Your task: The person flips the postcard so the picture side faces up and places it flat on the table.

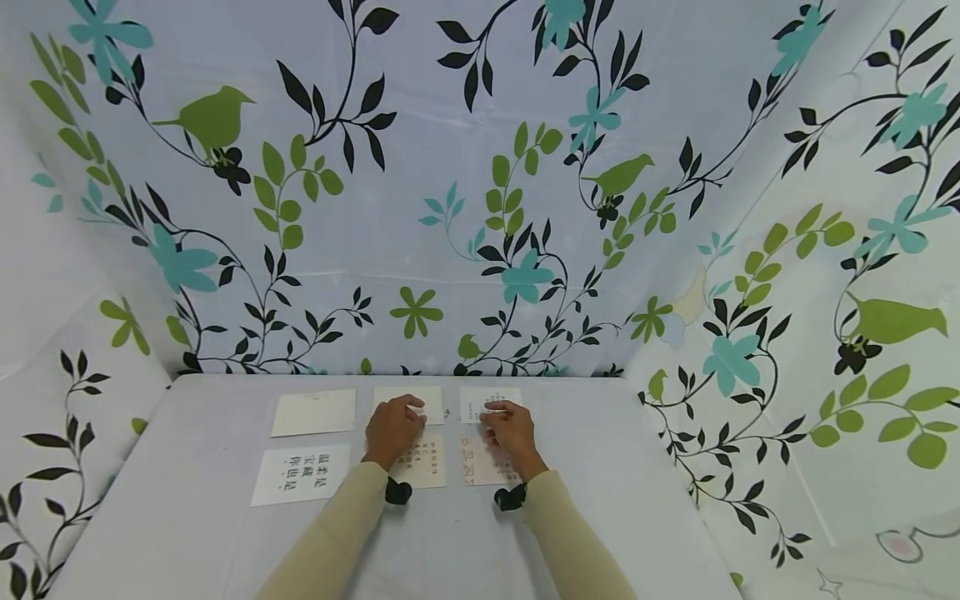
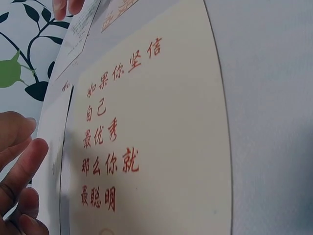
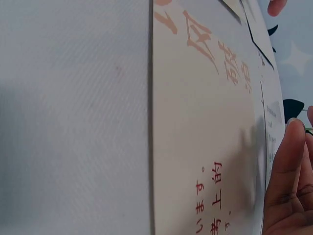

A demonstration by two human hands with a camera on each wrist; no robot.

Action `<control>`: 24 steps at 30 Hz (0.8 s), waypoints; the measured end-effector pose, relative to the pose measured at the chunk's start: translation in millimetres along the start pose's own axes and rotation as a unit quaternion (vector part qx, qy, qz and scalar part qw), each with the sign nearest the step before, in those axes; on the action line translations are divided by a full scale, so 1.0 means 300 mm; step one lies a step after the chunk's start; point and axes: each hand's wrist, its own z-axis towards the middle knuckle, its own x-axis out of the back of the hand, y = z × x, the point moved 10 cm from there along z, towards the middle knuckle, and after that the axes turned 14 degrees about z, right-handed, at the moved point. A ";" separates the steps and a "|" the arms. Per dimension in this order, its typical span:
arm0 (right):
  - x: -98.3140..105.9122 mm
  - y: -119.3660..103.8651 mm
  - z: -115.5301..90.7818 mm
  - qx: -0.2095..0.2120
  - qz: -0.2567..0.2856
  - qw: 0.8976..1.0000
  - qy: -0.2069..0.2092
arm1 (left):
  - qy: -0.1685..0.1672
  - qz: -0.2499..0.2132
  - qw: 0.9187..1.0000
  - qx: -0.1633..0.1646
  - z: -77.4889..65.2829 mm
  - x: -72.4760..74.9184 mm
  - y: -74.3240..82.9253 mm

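Note:
My left hand [image 1: 393,429] hovers over the middle column of cards, its fingers loosely bent and nothing between them. Under it are a pale card [image 1: 429,398] at the back and a cream card with red Chinese writing [image 2: 171,137] in front. Over the right column is my right hand [image 1: 513,435], thumb and fingers loosely bent, also holding nothing. Near its fingertips lies a white card with small print [image 1: 471,406]. Closer to me is a cream card with pale orange and red characters [image 3: 205,122], partly covered by that hand in the head view.
At the left lie a blank cream card [image 1: 315,412] and, in front of it, a white card with large black characters [image 1: 300,475]. All cards lie flat on a white-covered table [image 1: 187,500]. A patterned curtain [image 1: 420,208] rises behind the table's far edge.

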 end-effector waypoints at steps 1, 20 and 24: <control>-0.005 -0.002 0.000 0.002 0.000 1.000 -0.001 | 0.000 -0.001 1.000 0.002 -0.001 0.004 -0.004; -0.092 0.002 -0.004 0.000 0.008 1.000 -0.020 | 0.011 -0.003 1.000 0.020 -0.014 0.061 -0.071; -0.111 0.005 -0.005 -0.002 0.014 1.000 -0.022 | 0.019 -0.005 1.000 0.014 -0.014 0.074 -0.084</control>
